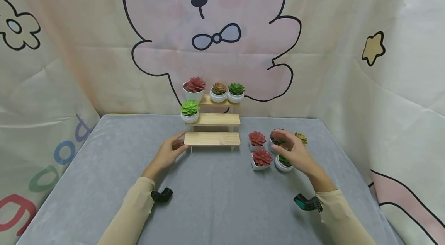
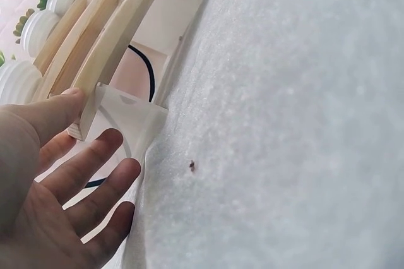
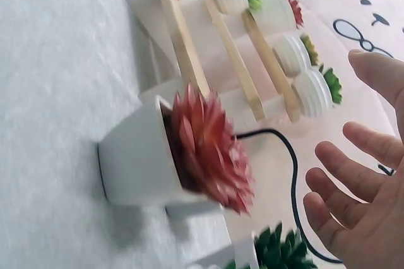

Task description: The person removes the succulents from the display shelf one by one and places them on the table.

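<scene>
A three-tier wooden stand [image 1: 212, 139] stands at the back middle. My left hand [image 1: 168, 154] touches the left end of its lowest shelf, thumb on the board's edge [image 2: 113, 48] in the left wrist view, other fingers spread. My right hand [image 1: 295, 153] hovers over the potted succulents at the right, fingers apart, holding nothing. Below and beside it are a red succulent [image 1: 262, 157], another red one [image 1: 257, 138], a green one [image 1: 284, 161] and a yellowish one [image 1: 301, 138]; the hand partly hides a dark green one. The right wrist view shows a red succulent [image 3: 211, 149] close up.
On the top shelf sit a red succulent [image 1: 195, 85], a brownish one [image 1: 219, 89] and a green one [image 1: 236, 89]. A bright green one [image 1: 190, 109] stands at the middle shelf's left end. Grey cloth [image 1: 208, 198] covers the table, with a printed curtain [image 1: 330, 63] behind.
</scene>
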Demonstrator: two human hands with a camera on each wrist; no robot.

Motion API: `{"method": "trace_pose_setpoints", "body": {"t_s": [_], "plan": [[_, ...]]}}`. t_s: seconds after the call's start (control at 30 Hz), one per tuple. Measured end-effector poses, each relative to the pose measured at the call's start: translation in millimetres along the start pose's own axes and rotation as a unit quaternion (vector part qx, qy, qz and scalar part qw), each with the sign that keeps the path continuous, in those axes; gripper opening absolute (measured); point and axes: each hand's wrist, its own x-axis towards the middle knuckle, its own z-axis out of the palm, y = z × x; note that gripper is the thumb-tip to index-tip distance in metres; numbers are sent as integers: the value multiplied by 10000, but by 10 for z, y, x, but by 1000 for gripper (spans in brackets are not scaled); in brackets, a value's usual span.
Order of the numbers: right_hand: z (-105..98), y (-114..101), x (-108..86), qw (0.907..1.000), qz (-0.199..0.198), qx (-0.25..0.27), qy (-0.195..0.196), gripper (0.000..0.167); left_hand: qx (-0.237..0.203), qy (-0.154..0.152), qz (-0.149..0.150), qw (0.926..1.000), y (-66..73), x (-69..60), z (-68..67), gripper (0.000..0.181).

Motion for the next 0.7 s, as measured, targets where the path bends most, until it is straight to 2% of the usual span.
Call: {"method": "trace_pose_setpoints", "body": {"t_s": [0.13,0.43,0.7], "plan": [[107,-68,91,9996,-110,161,-191,46,12,-30,-49,10000,-13,-1,2,61],[352,-154,311,9987,28,335,-385,47,12,-1,2,10000,-11,-4,0,60],[556,-211,481,9958,-100,548,-727,46,84,-21,34,10000,-6,1,-7,59]]}}
